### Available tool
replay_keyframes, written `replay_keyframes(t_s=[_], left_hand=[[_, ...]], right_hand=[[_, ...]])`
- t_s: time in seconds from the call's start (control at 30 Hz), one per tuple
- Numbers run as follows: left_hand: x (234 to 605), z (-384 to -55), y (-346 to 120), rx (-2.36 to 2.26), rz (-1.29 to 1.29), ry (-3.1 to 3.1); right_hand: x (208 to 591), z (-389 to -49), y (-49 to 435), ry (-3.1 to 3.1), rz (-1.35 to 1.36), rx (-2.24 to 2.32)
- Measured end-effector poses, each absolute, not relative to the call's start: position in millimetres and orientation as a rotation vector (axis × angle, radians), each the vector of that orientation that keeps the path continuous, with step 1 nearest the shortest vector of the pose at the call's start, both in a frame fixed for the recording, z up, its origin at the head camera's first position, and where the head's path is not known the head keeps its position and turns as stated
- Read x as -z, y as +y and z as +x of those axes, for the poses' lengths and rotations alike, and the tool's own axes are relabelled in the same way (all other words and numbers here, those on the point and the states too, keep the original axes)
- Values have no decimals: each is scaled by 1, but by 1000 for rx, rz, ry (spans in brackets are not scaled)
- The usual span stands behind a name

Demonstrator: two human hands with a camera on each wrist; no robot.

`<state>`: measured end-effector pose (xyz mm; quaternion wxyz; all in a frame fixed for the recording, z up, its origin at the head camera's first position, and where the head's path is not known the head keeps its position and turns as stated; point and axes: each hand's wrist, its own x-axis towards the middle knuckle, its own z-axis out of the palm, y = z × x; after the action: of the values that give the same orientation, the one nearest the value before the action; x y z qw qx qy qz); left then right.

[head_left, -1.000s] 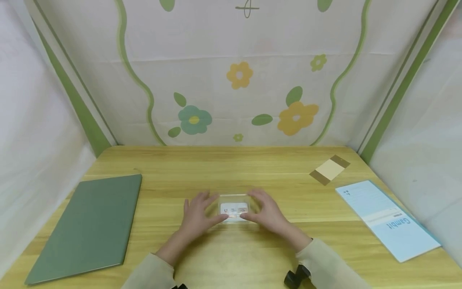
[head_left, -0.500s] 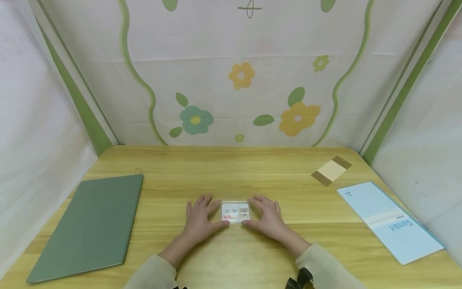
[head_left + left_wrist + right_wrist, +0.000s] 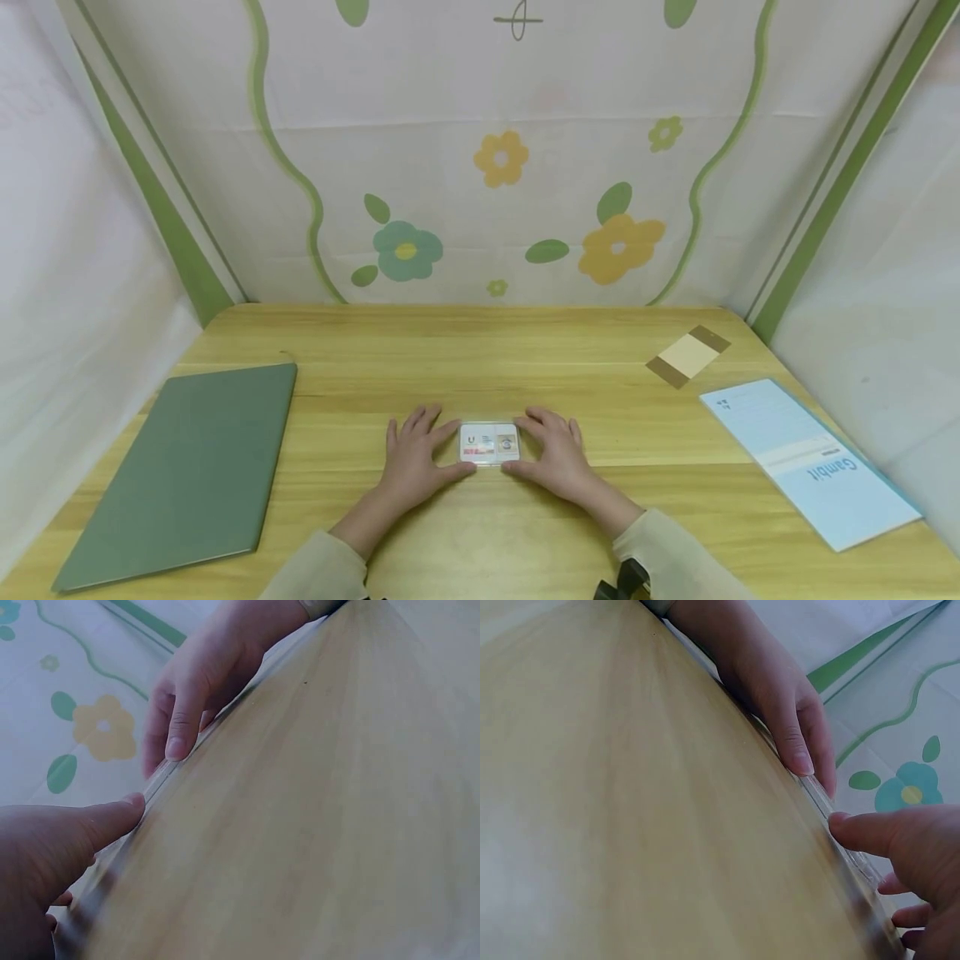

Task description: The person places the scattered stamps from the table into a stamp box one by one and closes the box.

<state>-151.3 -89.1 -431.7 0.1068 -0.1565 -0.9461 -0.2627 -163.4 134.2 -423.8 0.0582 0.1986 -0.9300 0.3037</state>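
Observation:
A small clear plastic case (image 3: 489, 443) with a white printed card inside lies flat on the wooden table between both hands. At its left end my left hand (image 3: 414, 454) holds it, thumb along the near edge and index finger by the far corner. The right hand (image 3: 557, 454) mirrors this grip at the other end. From the left wrist view, the left thumb (image 3: 120, 816) sits right at the case's near edge. In the right wrist view the case (image 3: 819, 796) shows as a thin clear strip between the two thumbs, low over the tabletop.
A dark green folder (image 3: 187, 475) lies on the left of the table (image 3: 480, 542). To the right are a pale blue pad marked Gambit (image 3: 810, 458) and a brown and cream card (image 3: 688, 357). A flowered curtain (image 3: 450, 150) hangs behind the table's far edge.
Since a second ago, the case's far edge has come lower and nearer, and it looks flatter. Both hands moved down slightly with it. During the last half second they have stayed almost still.

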Motion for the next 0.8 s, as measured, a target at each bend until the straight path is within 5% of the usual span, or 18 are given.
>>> replay_keyframes(t_s=[0.8], left_hand=[[430,-150,-87,745,-435,-2808]], right_hand=[[420,-164,135,-2867,611,-847]])
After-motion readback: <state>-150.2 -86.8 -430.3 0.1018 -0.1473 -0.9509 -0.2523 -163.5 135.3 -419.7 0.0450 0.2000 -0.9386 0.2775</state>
